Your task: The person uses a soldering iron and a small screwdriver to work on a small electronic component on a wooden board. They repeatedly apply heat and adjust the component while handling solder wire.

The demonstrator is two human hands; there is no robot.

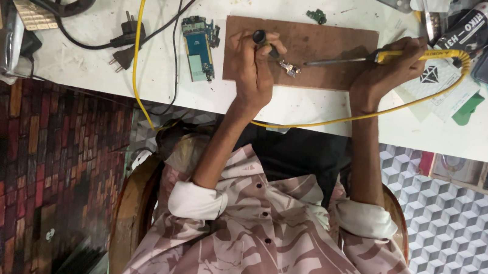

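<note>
Soldering iron (351, 60) with its yellow cord sits gripped in the right hand (386, 73), tip aimed at a small metal part (290, 69) on the brown board (328, 42); left hand (253, 64) pinches a black-handled tool (265, 43) onto it.

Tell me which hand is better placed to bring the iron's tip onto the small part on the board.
Right. The right hand already grips the iron, whose tip points at the part from just beside it. The left hand is busy holding a black-handled tool at the part.
</note>
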